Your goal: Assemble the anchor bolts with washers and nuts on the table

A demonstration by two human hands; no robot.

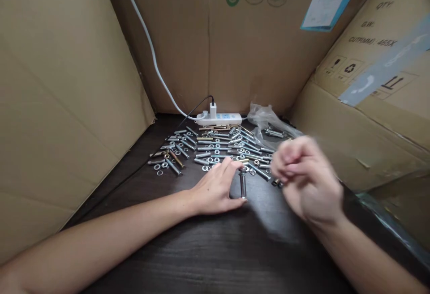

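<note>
My left hand (218, 189) reaches in over the dark table and pinches a metal expansion bolt (243, 184) by its ends, thumb at the near end and fingers at the far end. To the right, my right hand (307, 177) is raised above the tabletop, blurred, with its fingers curled together. Whatever it may hold is hidden. Beyond both hands lie rows of loose hardware: bolts (173, 166), metal sleeves (201, 161), flat washers (157, 167) and nuts. A few dark-ended pieces (276, 182) lie beside my right hand, partly covered by it.
A white power strip (220, 119) with a plugged-in adapter (212, 111) and cables stands at the back. Right of it, a clear plastic bag (264, 121) lies near more hardware. Cardboard walls (174, 39) enclose the dark table (201, 258) on the left, back and right.
</note>
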